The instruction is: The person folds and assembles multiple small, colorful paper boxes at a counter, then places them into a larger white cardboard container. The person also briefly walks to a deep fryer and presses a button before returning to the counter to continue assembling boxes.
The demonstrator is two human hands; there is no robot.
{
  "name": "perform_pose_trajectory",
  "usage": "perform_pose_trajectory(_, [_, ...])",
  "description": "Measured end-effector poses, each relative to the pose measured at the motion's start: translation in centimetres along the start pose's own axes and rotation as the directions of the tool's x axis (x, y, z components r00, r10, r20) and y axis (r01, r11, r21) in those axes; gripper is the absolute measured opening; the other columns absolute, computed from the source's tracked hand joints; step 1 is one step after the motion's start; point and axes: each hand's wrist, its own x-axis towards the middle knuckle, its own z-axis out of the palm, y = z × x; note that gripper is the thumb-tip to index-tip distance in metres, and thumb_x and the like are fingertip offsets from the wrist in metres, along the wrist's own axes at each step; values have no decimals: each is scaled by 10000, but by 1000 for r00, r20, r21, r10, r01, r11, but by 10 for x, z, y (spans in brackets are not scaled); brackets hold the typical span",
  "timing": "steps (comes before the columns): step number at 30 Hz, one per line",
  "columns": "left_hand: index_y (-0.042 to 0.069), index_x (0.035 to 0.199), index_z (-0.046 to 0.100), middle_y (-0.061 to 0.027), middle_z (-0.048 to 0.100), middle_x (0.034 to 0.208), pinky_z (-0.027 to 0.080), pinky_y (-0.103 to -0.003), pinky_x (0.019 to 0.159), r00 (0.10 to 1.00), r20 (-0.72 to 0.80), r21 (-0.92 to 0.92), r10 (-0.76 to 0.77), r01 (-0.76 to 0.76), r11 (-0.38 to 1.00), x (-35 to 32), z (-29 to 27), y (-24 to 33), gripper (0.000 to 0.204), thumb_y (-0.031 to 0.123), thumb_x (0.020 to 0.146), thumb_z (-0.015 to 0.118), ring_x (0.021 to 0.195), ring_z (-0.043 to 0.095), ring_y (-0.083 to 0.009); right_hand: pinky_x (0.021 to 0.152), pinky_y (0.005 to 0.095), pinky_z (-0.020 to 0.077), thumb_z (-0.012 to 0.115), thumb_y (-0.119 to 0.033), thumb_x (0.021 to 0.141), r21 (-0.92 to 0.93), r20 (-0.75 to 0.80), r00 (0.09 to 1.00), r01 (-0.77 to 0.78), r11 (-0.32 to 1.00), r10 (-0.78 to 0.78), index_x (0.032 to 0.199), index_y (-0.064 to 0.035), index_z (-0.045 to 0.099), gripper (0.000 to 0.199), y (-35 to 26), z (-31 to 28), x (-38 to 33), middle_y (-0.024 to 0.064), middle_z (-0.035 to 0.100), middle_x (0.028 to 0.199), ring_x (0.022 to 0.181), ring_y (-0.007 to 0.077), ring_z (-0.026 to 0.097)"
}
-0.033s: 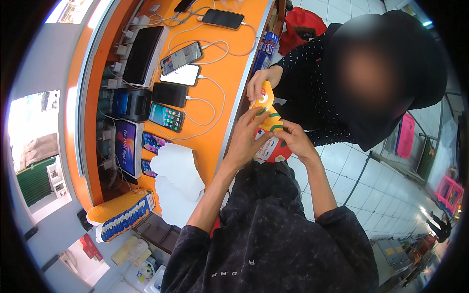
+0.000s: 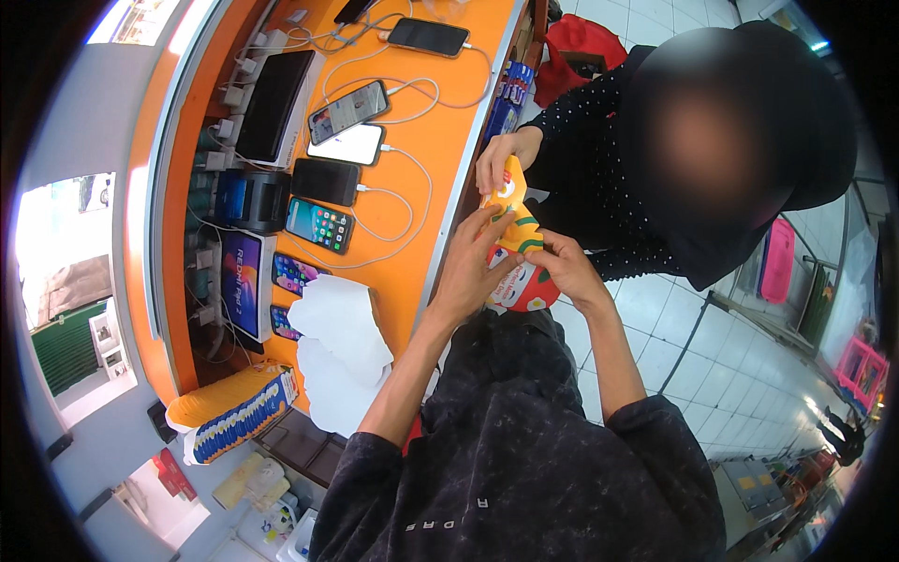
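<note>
A yellow paper cut-out (image 2: 510,195) with green stripes and a small printed figure is stretched between my hands and another person's hand (image 2: 506,157), which grips its upper end. My left hand (image 2: 468,267) has its fingers bent over the near left side of the cut-out. Thumb and fingertips of my right hand (image 2: 569,270) pinch its lower right corner. Just beneath, partly covered by my fingers, is a red card (image 2: 524,288) with a cartoon face and flower shapes. Whether the two pieces are joined, I cannot tell.
On my left runs an orange counter (image 2: 412,201) with several phones (image 2: 319,225), charging cables and white paper sheets (image 2: 342,347). A tablet box (image 2: 246,281) and a black device (image 2: 251,199) stand along its back. The other person (image 2: 599,159), in black, is close ahead on the right.
</note>
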Motion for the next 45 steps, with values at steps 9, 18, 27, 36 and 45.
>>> perform_pose_trajectory(9, [142,1290,614,-148,435,1430,347,-428,1099,996,-56,77,76,-71,994,11,12,-19,506,163,807,765,1334,404,-341,814,298,529,586,-129,924,-127,-48,998,23,992,-29,1128,1,617,244,-2,-3,14,107,677,1021,874,165,663])
perform_pose_trajectory(18, [94,1202,665,-149,508,1363,346,-458,1069,978,-134,113,157,-142,983,18,19,-27,389,122,818,722,1277,450,-363,797,338,520,606,-78,922,-162,-163,983,61,985,-88,1113,-10,547,212,-9,2,19,139,666,997,897,199,655])
perform_pose_trajectory(27, [67,1245,627,-203,484,1376,369,-431,1064,985,-166,-2,40,-41,999,17,13,-20,462,108,800,743,1279,452,-375,792,343,501,648,-93,884,-451,-340,907,74,890,-248,1196,-56,466,363,13,1,26,154,691,969,900,227,660])
perform_pose_trajectory(36, [53,1131,647,-206,535,1273,440,-434,991,866,-457,-43,-201,204,978,-109,-50,-2,307,82,831,701,1188,530,-378,855,393,514,634,-89,897,-437,-362,877,140,889,-316,1337,-41,457,476,-8,9,18,166,635,1132,1000,276,644])
perform_pose_trajectory(45, [13,1160,588,-194,522,1252,387,-415,1033,319,-795,-238,-516,619,748,-218,-55,-57,332,57,834,631,1213,486,-355,868,364,510,745,-318,845,-293,326,943,161,942,-60,1377,-4,386,714,15,159,3,217,609,1130,997,266,640])
